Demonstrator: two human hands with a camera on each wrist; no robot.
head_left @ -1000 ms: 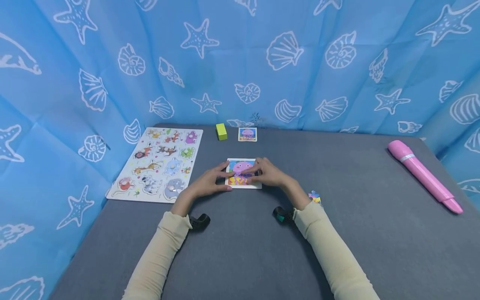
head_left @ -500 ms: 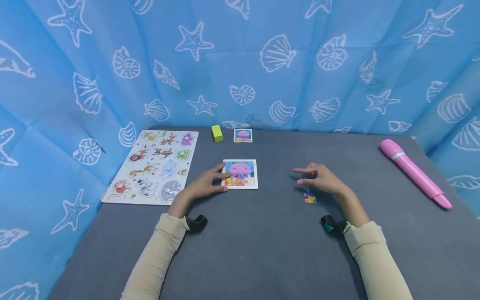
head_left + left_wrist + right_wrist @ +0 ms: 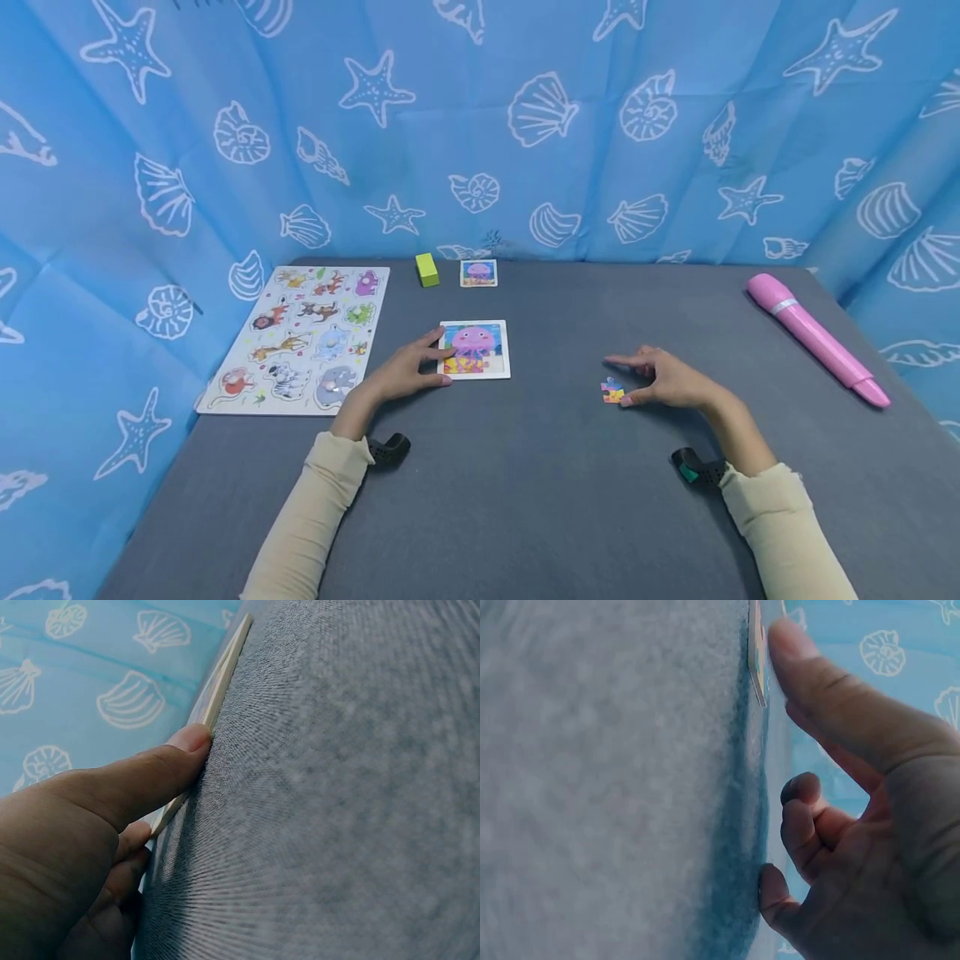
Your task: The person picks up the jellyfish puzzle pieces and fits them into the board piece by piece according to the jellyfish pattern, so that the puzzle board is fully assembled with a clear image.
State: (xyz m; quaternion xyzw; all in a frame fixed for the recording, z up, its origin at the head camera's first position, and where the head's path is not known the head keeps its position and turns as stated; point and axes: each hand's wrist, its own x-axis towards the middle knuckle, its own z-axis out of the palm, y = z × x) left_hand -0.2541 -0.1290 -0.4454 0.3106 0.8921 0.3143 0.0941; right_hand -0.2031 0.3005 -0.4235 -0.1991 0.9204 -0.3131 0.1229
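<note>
My left hand holds the left side of a small white-framed jigsaw puzzle with a pink jellyfish picture; the lower right corner of the picture shows a bare pale patch. In the left wrist view, the thumb presses on the puzzle's pale edge. Farther right, my right hand has thumb and index finger spread apart over a loose jigsaw piece in yellow, pink and blue. The thumb tip is at the piece's right side. In the right wrist view, the piece lies close to the thumb; contact is hard to tell.
An animal peg puzzle board lies at the left. A yellow-green block and a small jellyfish picture card are at the back. A pink toy microphone lies on the right. Blue shell-patterned curtains border the grey table.
My right hand has left the puzzle, moved right and come down beside the loose piece. The left hand stays at the puzzle's left side. The head view has shifted slightly.
</note>
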